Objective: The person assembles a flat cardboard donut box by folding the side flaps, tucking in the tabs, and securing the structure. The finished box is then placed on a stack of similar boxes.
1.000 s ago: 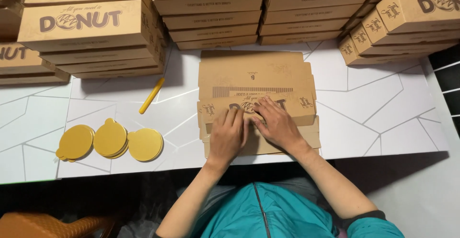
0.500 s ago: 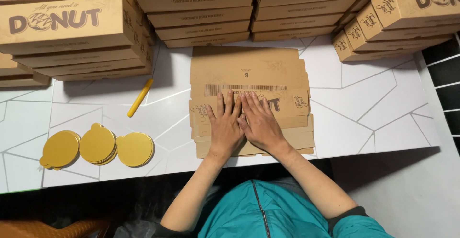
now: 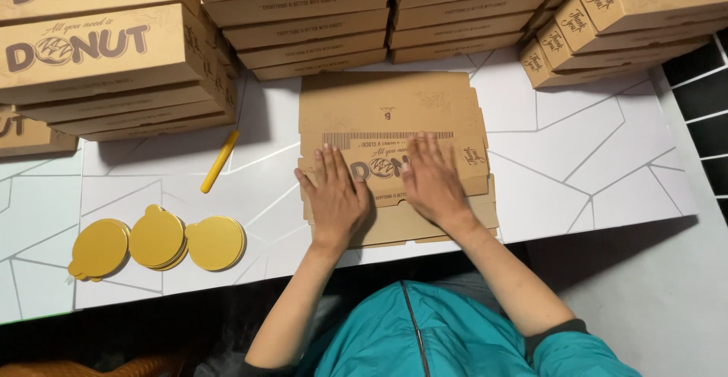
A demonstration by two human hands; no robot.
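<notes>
While both palms are pressing flat, the left hand [image 3: 336,199] and right hand [image 3: 434,181] are lying side by side on a flattened box [image 3: 390,123] at the table's [image 3: 591,172] near edge, directly in front of the person. Fingers are spreading wide and open; neither hand is gripping anything, only bearing down on the folded front flap. More flat cardboard is showing beneath the box. Stacks of boxes [image 3: 311,24] are lining the far side, with further stacks at the left and right. A yellow pen [image 3: 219,161] is lying slantwise left of the box, and three piles of gold discs [image 3: 158,240] are sitting near the table's front left.
</notes>
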